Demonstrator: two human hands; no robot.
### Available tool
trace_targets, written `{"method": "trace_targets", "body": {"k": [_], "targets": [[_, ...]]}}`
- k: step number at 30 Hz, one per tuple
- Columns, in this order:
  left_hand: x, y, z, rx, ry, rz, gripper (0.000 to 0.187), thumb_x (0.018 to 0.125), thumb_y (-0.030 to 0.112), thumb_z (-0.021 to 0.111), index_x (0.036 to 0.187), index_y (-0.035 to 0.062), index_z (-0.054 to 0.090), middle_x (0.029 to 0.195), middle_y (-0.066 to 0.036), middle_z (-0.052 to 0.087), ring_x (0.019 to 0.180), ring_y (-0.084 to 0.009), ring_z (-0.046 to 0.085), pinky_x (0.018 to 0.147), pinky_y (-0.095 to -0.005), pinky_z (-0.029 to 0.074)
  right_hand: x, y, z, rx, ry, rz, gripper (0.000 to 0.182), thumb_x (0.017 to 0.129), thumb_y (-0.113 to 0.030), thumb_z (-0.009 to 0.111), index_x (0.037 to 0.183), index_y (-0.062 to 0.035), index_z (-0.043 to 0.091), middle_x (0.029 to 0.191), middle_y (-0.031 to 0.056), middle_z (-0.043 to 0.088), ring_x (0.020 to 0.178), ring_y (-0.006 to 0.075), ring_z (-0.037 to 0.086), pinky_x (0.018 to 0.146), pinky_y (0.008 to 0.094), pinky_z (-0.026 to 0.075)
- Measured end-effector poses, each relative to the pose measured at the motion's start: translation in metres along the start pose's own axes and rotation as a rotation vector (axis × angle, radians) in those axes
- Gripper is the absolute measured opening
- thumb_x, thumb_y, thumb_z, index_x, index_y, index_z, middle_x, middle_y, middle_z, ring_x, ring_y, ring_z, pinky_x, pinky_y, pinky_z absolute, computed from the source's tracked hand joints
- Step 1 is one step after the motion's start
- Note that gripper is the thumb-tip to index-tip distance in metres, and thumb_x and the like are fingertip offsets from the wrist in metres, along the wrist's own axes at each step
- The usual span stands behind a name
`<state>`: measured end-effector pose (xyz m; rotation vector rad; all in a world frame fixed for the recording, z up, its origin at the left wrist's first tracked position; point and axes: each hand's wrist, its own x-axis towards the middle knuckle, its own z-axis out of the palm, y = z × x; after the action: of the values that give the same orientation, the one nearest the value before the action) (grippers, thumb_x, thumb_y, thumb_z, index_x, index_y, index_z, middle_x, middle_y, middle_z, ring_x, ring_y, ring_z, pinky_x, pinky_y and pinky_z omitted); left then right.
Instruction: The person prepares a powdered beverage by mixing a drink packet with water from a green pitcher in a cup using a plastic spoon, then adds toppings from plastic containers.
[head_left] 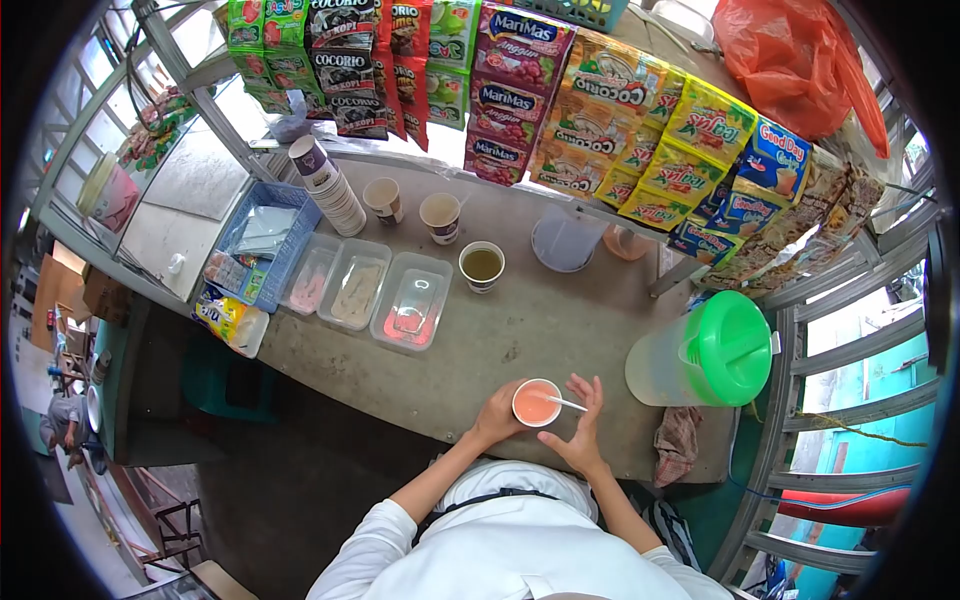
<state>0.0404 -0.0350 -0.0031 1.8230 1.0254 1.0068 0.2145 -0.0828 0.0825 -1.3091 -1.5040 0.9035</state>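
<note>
Near the counter's front edge, a paper cup [530,412] of pink-orange drink is held in my left hand [494,416], whose fingers wrap round its left side. A white spoon [566,403] stands in the drink, its handle leaning out to the right. My right hand [582,436] is open beside the cup, fingers apart and raised close to the spoon's handle; its thumb is near the cup's lower right side. Whether the right hand touches the cup or spoon is hard to tell. Farther back on the counter stands another cup [482,264] with greenish-yellow liquid.
Clear plastic tubs [411,300] with powder, a blue basket [262,285] and a stack of paper cups [336,200] line the left. A green-lidded jug [660,360] and a cloth [678,445] are at the right. Drink sachets [512,95] hang overhead along the back.
</note>
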Motion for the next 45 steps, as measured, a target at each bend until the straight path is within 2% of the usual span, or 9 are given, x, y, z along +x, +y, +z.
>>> {"method": "trace_targets", "body": {"k": [3, 12, 16, 19, 22, 25, 28, 31, 45], "targets": [[0.001, 0.003, -0.006, -0.029, 0.012, -0.011, 0.073, 0.057, 0.015, 0.086, 0.121, 0.0007, 0.053, 0.118, -0.019, 0.060, 0.107, -0.0363, 0.059, 0.090, -0.0413, 0.049, 0.005, 0.007, 0.013, 0.161, 0.044, -0.008, 0.119, 0.071, -0.035, 0.081, 0.148, -0.0104, -0.006, 0.142, 0.0220, 0.030, 0.126, 0.0357, 0.042, 0.104, 0.0479, 0.034], [0.022, -0.015, -0.035, 0.011, 0.192, -0.081, 0.075, 0.058, 0.016, 0.086, 0.123, 0.0009, 0.051, 0.117, -0.019, 0.060, 0.106, -0.0374, 0.059, 0.088, -0.0417, 0.050, 0.038, 0.009, 0.050, 0.263, 0.139, 0.033, 0.119, 0.072, -0.031, 0.080, 0.148, -0.0144, -0.011, 0.142, 0.0204, 0.031, 0.124, 0.0329, 0.045, 0.101, 0.0455, 0.038], [0.044, -0.020, -0.047, -0.013, 0.276, -0.103, 0.070, 0.063, 0.013, 0.082, 0.123, 0.0004, 0.049, 0.116, -0.020, 0.059, 0.106, -0.0389, 0.058, 0.088, -0.0431, 0.050, 0.060, 0.027, 0.072, 0.297, 0.080, 0.131, 0.123, 0.067, -0.032, 0.085, 0.149, -0.0096, -0.004, 0.140, 0.0203, 0.036, 0.126, 0.0313, 0.043, 0.099, 0.0442, 0.039], [0.057, -0.021, -0.056, -0.007, 0.333, -0.119, 0.063, 0.069, 0.010, 0.077, 0.124, -0.0001, 0.048, 0.116, -0.021, 0.058, 0.106, -0.0403, 0.058, 0.088, -0.0437, 0.049, 0.081, 0.036, 0.082, 0.162, -0.026, 0.137, 0.120, 0.068, -0.027, 0.085, 0.149, -0.0079, -0.001, 0.141, 0.0193, 0.035, 0.126, 0.0283, 0.044, 0.101, 0.0406, 0.039], [0.065, -0.027, -0.058, 0.021, 0.373, -0.108, 0.057, 0.073, 0.007, 0.071, 0.125, -0.0005, 0.047, 0.117, -0.022, 0.058, 0.107, -0.0413, 0.057, 0.089, -0.0436, 0.048, 0.101, 0.035, 0.095, 0.201, 0.016, 0.124, 0.109, 0.067, -0.023, 0.085, 0.147, -0.0039, 0.015, 0.135, 0.0172, 0.044, 0.121, 0.0258, 0.049, 0.099, 0.0370, 0.041], [0.071, -0.037, -0.055, 0.023, 0.421, -0.132, 0.055, 0.075, 0.006, 0.068, 0.125, -0.0007, 0.047, 0.117, -0.022, 0.058, 0.108, -0.0406, 0.057, 0.090, -0.0432, 0.047, 0.121, 0.027, 0.101, 0.107, 0.027, 0.095, 0.087, 0.067, -0.021, 0.085, 0.137, -0.0007, 0.039, 0.122, 0.0146, 0.057, 0.111, 0.0237, 0.057, 0.094, 0.0345, 0.045], [0.076, -0.040, -0.056, -0.010, 0.446, -0.191, 0.053, 0.076, 0.006, 0.068, 0.124, -0.0007, 0.047, 0.118, -0.021, 0.058, 0.109, -0.0392, 0.057, 0.090, -0.0429, 0.047, 0.129, 0.041, 0.108, 0.025, 0.030, 0.090, 0.069, 0.065, -0.021, 0.085, 0.123, 0.0010, 0.053, 0.110, 0.0126, 0.064, 0.102, 0.0225, 0.062, 0.089, 0.0350, 0.048], [0.079, -0.042, -0.060, -0.006, 0.474, -0.214, 0.051, 0.077, 0.007, 0.068, 0.124, -0.0006, 0.048, 0.117, -0.021, 0.059, 0.107, -0.0379, 0.058, 0.089, -0.0430, 0.047, 0.139, 0.035, 0.111, 0.045, 0.039, 0.069, 0.063, 0.065, -0.022, 0.084, 0.117, 0.0015, 0.056, 0.107, 0.0132, 0.066, 0.099, 0.0226, 0.063, 0.087, 0.0356, 0.048], [0.097, -0.049, -0.061, 0.080, 0.583, -0.221, 0.060, 0.074, 0.014, 0.075, 0.124, 0.0009, 0.045, 0.112, -0.019, 0.059, 0.103, -0.0362, 0.059, 0.085, -0.0426, 0.048, 0.157, 0.038, 0.121, 0.057, -0.009, 0.115, 0.072, 0.067, -0.021, 0.081, 0.128, -0.0004, 0.049, 0.116, 0.0157, 0.062, 0.107, 0.0297, 0.061, 0.089, 0.0384, 0.048]]}}
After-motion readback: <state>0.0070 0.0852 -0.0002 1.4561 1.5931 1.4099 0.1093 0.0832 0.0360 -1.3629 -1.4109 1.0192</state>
